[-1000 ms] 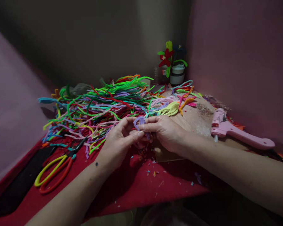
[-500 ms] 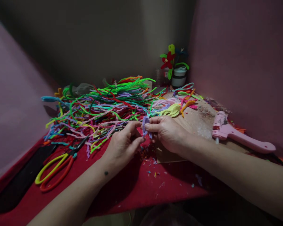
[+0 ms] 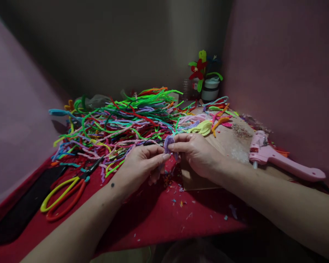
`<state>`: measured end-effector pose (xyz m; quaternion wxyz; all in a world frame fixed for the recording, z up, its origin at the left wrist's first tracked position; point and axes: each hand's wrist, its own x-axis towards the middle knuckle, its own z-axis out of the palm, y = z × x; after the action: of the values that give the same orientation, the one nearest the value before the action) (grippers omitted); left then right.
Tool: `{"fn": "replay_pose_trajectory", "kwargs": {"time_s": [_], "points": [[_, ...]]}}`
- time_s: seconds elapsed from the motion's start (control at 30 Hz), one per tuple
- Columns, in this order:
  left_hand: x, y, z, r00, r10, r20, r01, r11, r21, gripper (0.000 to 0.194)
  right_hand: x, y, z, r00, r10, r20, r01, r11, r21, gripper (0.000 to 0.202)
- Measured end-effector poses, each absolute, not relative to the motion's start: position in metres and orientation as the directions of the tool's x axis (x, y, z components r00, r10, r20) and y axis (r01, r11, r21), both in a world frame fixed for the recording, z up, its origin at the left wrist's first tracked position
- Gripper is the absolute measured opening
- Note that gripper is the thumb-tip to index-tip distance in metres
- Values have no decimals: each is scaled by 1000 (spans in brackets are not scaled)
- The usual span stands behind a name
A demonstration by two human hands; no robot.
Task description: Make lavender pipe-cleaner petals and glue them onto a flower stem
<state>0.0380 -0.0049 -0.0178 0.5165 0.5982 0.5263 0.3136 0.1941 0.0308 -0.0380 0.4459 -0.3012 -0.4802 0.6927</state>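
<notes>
A bent purple pipe cleaner (image 3: 168, 141) is held up between my two hands, over the middle of the table. My right hand (image 3: 199, 151) pinches its upper part between thumb and fingertips. From the other side, my left hand (image 3: 144, 160) closes thumb and forefinger on its lower left edge. The fingers hide part of the loop. Behind my hands spreads a tangled heap of pipe cleaners (image 3: 131, 117) in green, pink, red, purple and other colours. Small fuzzy clippings (image 3: 178, 190) lie below my hands on the red cloth (image 3: 153, 223).
Scissors (image 3: 68, 197) with yellow and orange handles lie at left, beside a black strip (image 3: 22, 208). A pink glue gun (image 3: 279, 157) rests at right on a brown board (image 3: 227, 142). At the back stand pipe-cleaner flowers (image 3: 199, 69) near a lidded cup (image 3: 210, 89).
My left thumb and forefinger have closed onto the purple pipe cleaner, after being apart beside it. My right hand keeps its pinch. The whole view has shifted slightly.
</notes>
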Motion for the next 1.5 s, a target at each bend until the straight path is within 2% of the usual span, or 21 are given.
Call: {"fn": "replay_pose_trajectory", "kwargs": {"time_s": [0.27, 0.4, 0.53, 0.77, 0.87, 0.97, 1.13, 1.37, 1.5], "points": [[41, -8, -17, 270, 942, -198, 332, 102, 938, 20, 193, 28, -32, -324, 945, 52, -247, -32, -968, 20], [41, -10, -18, 215, 959, -184, 274, 122, 954, 20, 194, 27, -30, -287, 953, 93, -199, 36, -979, 21], [40, -8, -21, 234, 950, -208, 208, 160, 965, 17, 195, 28, -31, -277, 949, 150, -178, 103, -979, 19], [41, -6, -21, 184, 963, -196, 169, 166, 972, 18, 193, 30, -36, -373, 923, 94, -230, 6, -973, 8], [41, -6, -21, 162, 972, -173, 152, 149, 977, 18, 194, 30, -37, -384, 916, 116, -194, 43, -980, 6], [39, -4, -22, 127, 984, -127, 146, 108, 983, 20, 196, 31, -34, -375, 915, 145, -165, 88, -982, 11], [36, -2, -20, 49, 997, -57, 163, 49, 985, 19, 199, 30, -27, -419, 907, 40, -54, 19, -998, 14], [40, -4, -18, 8, 1000, -3, 226, 1, 974, 19, 197, 32, -30, -454, 891, -17, -317, -179, -931, 15], [44, -6, -18, -1, 1000, -2, 269, 2, 963, 20, 195, 32, -35, -399, 917, 2, -349, -150, -925, 16]]}}
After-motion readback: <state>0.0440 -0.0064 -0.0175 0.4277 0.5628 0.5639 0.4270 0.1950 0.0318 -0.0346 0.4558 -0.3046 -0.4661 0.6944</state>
